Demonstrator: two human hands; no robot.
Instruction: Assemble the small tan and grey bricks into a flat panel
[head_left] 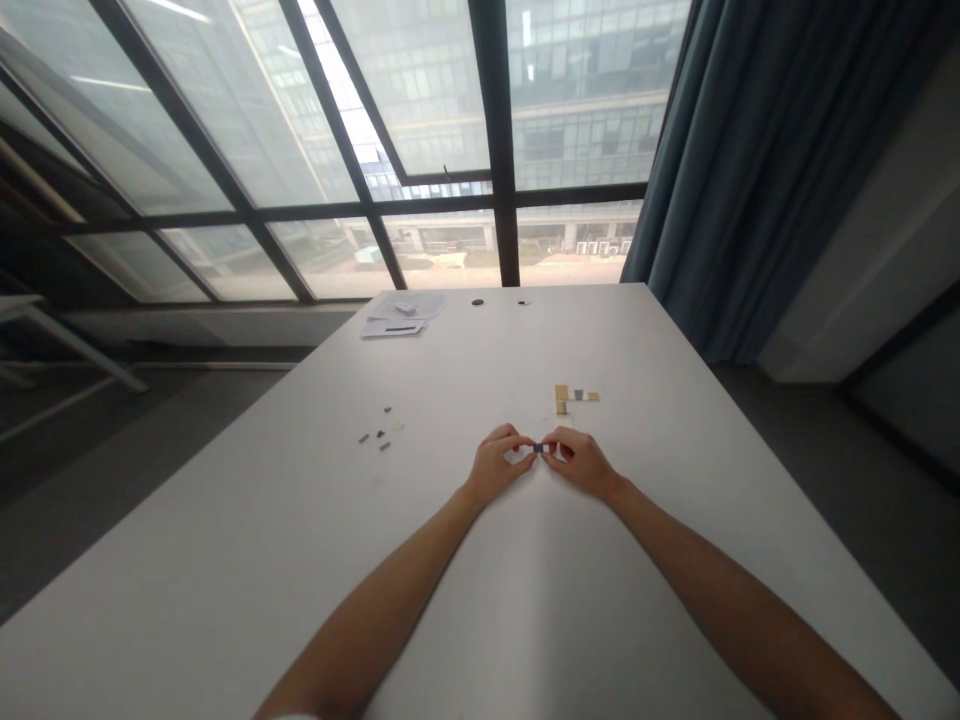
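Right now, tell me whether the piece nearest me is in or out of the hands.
In: left hand and right hand pinch the piece between them.

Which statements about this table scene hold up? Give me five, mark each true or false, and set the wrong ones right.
1. The left hand and the right hand both hold a small dark-and-white piece. True.
2. The yellow-and-grey pieces lie to the left of both hands. False: they lie just beyond the right hand.
3. Several small dark pieces lie to the left of the left hand. True.
4. The papers lie at the table's near edge. False: they lie near the far left corner of the table.
5. A blue curtain hangs on the right. True.
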